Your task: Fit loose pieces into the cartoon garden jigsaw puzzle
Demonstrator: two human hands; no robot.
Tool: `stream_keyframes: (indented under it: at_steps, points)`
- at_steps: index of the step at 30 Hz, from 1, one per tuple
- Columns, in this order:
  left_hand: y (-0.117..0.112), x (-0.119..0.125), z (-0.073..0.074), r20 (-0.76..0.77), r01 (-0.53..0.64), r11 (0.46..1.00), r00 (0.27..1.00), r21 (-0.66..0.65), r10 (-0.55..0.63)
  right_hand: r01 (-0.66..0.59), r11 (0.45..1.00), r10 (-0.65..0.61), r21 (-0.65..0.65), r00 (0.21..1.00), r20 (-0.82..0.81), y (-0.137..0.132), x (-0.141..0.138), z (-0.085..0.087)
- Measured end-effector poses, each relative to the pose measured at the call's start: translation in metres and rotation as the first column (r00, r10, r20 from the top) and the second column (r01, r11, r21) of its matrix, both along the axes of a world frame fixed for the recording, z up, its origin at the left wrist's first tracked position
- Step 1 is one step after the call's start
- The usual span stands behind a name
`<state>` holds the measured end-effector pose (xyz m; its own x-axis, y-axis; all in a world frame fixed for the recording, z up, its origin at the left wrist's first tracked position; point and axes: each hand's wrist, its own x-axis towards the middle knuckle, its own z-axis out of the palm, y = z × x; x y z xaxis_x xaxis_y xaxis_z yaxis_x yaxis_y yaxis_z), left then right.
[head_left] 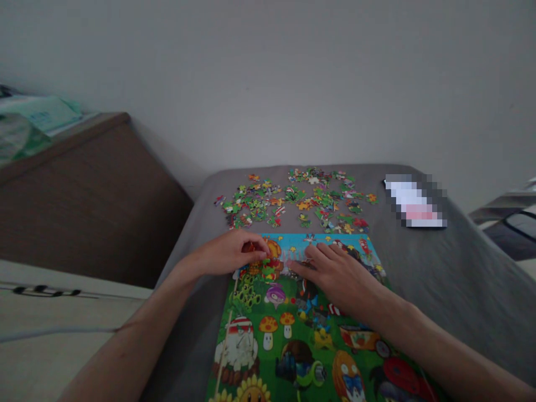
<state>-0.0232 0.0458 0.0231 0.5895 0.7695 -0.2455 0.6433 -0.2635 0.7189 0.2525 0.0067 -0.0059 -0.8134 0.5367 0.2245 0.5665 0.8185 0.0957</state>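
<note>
A colourful cartoon jigsaw puzzle [293, 335] lies flat in front of me, with a blue strip at its far edge and green below. Over its far left part is my left hand [228, 251], thumb and forefinger pinched together. A green and red patch shows just beneath those fingertips; whether they hold a puzzle piece is hard to make out. My right hand [339, 273] rests on the upper right of the puzzle, palm down, fingers stretched out and thumb pointing left. Beyond the far edge, many loose puzzle pieces [304, 205] lie scattered.
Grey cloth [422, 279] covers the surface under the puzzle. A phone [414, 204] with a blurred-out, lit screen lies at the far right. To the left stands a brown cabinet [84, 190] with green and white packages [46, 114] on top. A white cable [58, 334] runs near my left forearm.
</note>
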Motion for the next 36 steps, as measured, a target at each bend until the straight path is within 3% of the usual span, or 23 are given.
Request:
stream_keyframes:
  at_steps: [6,20,28,36]
  points:
    - [-0.003,0.006,0.000,0.013,0.042,0.998,0.999,-0.053,-0.042,0.038,0.999,-0.038,0.020,0.999,0.014,0.001,0.003,-0.001]
    - [-0.010,0.022,-0.006,0.059,0.024,1.000,0.998,-0.009,-0.023,0.061,0.998,-0.061,0.003,0.998,0.033,0.006,0.008,-0.005]
    - [-0.007,0.017,-0.008,0.033,0.119,0.989,0.992,0.092,-0.123,0.051,0.999,-0.050,-0.014,0.998,0.023,0.008,0.011,-0.006]
    - [-0.003,0.011,-0.002,-0.044,0.102,0.989,0.994,0.108,-0.098,0.047,0.997,-0.047,-0.062,0.999,0.007,0.009,0.012,-0.010]
